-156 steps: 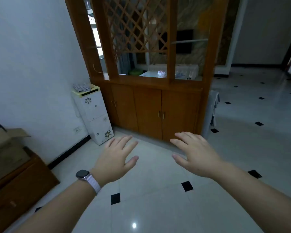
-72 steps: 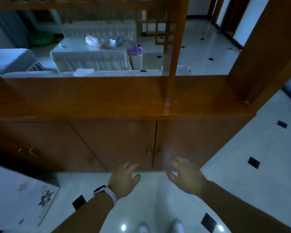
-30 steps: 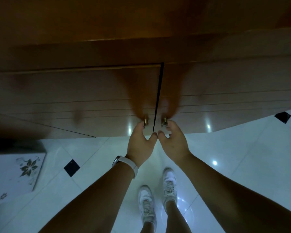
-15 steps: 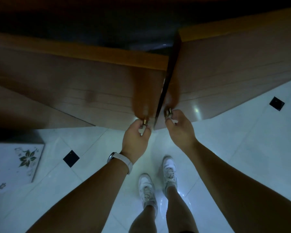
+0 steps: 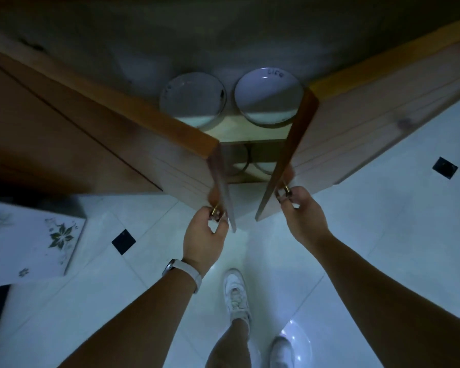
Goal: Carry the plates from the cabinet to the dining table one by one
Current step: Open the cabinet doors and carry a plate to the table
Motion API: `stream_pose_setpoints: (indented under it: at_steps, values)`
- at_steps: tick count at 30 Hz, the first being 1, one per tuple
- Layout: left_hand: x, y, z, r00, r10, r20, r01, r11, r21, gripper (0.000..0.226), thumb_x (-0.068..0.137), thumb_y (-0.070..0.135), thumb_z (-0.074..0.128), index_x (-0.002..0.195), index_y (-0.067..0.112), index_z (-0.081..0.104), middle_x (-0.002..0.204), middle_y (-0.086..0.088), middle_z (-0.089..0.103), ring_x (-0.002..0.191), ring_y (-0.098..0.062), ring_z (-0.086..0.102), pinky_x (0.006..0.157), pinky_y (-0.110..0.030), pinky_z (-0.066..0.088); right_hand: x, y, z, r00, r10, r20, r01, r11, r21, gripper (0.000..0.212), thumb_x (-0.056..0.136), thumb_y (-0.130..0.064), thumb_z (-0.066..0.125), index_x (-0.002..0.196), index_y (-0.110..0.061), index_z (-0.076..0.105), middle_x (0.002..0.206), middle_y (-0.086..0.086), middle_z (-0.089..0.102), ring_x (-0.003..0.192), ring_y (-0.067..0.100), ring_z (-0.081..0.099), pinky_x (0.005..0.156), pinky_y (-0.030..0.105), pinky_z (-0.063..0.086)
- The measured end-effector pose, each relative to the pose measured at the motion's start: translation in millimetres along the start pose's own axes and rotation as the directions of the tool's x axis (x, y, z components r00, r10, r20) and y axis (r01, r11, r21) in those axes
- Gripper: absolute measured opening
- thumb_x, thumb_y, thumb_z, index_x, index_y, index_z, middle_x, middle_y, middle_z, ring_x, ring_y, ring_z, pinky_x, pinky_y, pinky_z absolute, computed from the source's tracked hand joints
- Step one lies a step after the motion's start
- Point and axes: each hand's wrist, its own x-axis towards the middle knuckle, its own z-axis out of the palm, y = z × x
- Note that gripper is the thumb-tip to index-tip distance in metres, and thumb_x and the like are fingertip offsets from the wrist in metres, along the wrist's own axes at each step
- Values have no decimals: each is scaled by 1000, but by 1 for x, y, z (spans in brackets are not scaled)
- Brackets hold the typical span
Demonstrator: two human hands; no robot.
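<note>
White tiled floor [image 5: 383, 235] below a wooden cabinet [image 5: 51, 134], both doors partly open. Your left hand [image 5: 203, 241] pinches the left door's knob [image 5: 215, 211]; your right hand [image 5: 302, 215] is closed on the right door's knob [image 5: 287, 190]. Two plates, left plate [image 5: 193, 99] and right plate [image 5: 267, 95], lie side by side on the upper shelf [image 5: 246, 131].

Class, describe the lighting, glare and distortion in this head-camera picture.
Head view: dim and bluish overall; the cabinet interior is darkest, though two plates catch light; bright glare spots on the glossy floor; wide-angle distortion splays the door edges outward.
</note>
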Motion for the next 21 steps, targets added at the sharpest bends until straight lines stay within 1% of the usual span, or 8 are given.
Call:
stream_pose_setpoints:
  at_steps: [4,6,9,11,12,14,17,21]
  values:
    - [-26,-3,-9,1000,-4,6,4,1000,10,17,86,29,69,96,28,55,91,15,61,84,-4,56,69,-22,41,-29,19,-10,999,-21,34,20,1000,22,19,95,-33,56,111,-22,54,112,0,64,103,18,58,84,32,46]
    - [-37,-2,-13,999,-36,-14,37,999,10,22,86,29,70,99,26,53,93,19,58,90,-2,54,73,-21,40,-45,28,-17,998,-30,46,29,999,37,24,94,-33,58,114,-21,54,112,-2,62,103,16,56,84,31,44]
    - [-53,-3,-19,994,-81,-76,83,996,26,27,85,32,72,100,25,51,98,11,60,95,-6,54,79,-22,39,-69,42,-29,999,-8,49,6,999,42,27,91,-32,63,114,-24,50,106,-8,57,96,12,53,81,27,40]
    - [-64,-3,-23,986,-128,-109,130,991,11,30,84,33,72,102,25,49,102,8,60,96,-7,54,78,-20,40,-82,51,-35,1000,6,30,-7,999,42,29,89,-31,66,110,-27,45,104,-9,54,94,11,51,79,26,38]
    - [-69,-3,-26,980,-154,-128,155,988,2,31,84,34,72,104,25,49,102,9,59,95,-6,54,77,-19,40,-87,56,-37,1000,8,14,-9,999,50,32,88,-30,68,110,-27,44,105,-9,54,95,11,51,80,25,38]
    - [-79,-8,-33,968,-187,-168,193,981,17,35,85,37,71,108,25,48,104,11,58,97,-8,55,80,-24,42,-98,64,-41,1000,18,-21,-17,998,66,39,86,-32,71,114,-24,45,111,-7,52,100,9,50,82,25,39]
    - [-91,-19,-47,967,-186,-176,209,970,122,45,84,45,68,118,22,48,116,6,60,105,-17,58,85,-34,48,-109,76,-47,998,53,-43,-49,996,80,52,85,-36,71,126,-18,44,118,-7,47,107,9,47,88,26,40]
    - [-100,-27,-65,969,-151,-195,209,922,325,50,89,52,58,124,18,48,125,-5,58,110,-28,58,81,-36,45,-116,84,-54,996,69,-63,-64,996,68,57,87,-39,69,132,-17,44,126,-4,51,116,13,49,89,27,40]
